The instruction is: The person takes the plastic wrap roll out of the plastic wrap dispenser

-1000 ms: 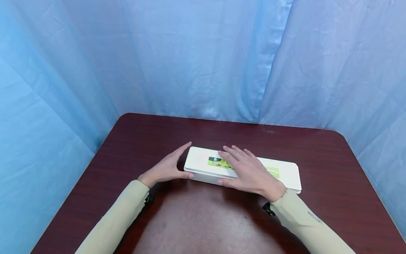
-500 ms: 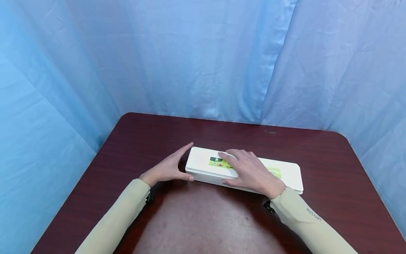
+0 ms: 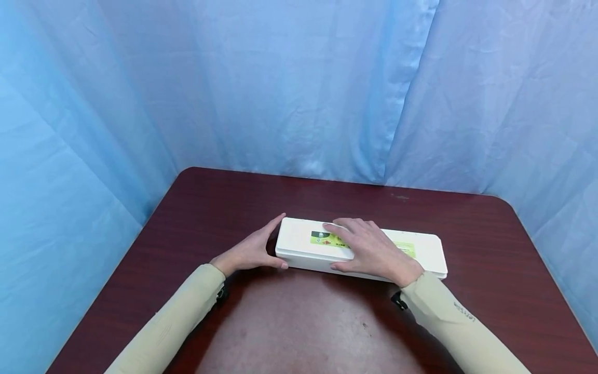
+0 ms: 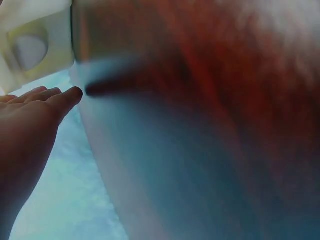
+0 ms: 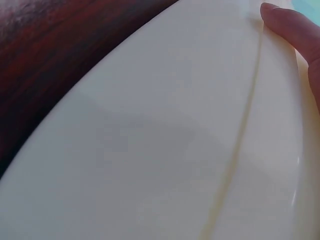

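Long white box with a green label lies flat mid-table, long side roughly parallel to the near edge. Right hand lies over the lid, fingers curled across the top and thumb on the near side wall, gripping it. Left hand cups the box's left end, fingers straight along the end face, thumb touching the near corner.
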`<state>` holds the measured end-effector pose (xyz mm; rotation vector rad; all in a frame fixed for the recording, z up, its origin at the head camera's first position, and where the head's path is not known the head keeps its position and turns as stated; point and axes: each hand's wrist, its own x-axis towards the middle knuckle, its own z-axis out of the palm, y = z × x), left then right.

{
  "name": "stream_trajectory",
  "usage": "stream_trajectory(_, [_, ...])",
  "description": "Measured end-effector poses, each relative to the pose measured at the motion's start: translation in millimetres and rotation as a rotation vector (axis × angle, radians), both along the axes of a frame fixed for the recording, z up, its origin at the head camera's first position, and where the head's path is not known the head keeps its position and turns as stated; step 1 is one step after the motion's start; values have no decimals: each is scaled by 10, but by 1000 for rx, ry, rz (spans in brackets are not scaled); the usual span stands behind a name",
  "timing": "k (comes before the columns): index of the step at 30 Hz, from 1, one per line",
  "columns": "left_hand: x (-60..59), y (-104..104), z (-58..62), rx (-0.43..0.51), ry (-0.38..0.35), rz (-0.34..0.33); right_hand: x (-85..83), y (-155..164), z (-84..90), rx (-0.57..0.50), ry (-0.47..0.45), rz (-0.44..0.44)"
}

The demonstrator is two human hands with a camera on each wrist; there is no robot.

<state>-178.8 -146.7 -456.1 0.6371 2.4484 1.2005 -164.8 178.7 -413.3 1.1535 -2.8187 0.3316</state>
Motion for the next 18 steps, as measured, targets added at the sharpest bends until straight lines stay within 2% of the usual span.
stream_trajectory(6, [-45,19,-7,70,-62,-12,-10,7,6,10,1,13])
stream_trajectory(14, [-99,41,12,1,-76,-36,13,-11,25,36,-10,-5])
stream_trajectory(18, [-119,45,15,-20,-44,-41,40,-62,55,52,-34,-34])
